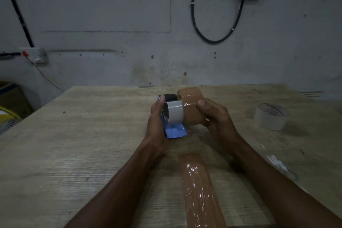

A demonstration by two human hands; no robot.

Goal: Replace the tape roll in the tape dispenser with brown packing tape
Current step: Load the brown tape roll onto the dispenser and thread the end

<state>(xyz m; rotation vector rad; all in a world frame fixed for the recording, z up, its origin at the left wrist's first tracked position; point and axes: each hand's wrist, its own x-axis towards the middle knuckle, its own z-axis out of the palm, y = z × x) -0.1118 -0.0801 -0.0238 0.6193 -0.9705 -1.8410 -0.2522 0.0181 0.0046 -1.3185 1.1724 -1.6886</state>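
My left hand [157, 116] grips the blue tape dispenser [174, 130] above the wooden table [74, 144], thumb up near its black front part. The dispenser's grey hub [174, 114] points to the right. My right hand [212, 114] holds the brown packing tape roll [192, 108] pressed against the end of that hub. Whether the roll sits on the hub or only touches it is hidden. The roll looks shiny, with a film over it.
A pale, nearly clear tape roll [270, 116] lies on the table to the right. A long stack of brown rolls in shiny wrap [199, 190] lies near the front edge between my forearms. A yellow fan [7, 118] stands left of the table.
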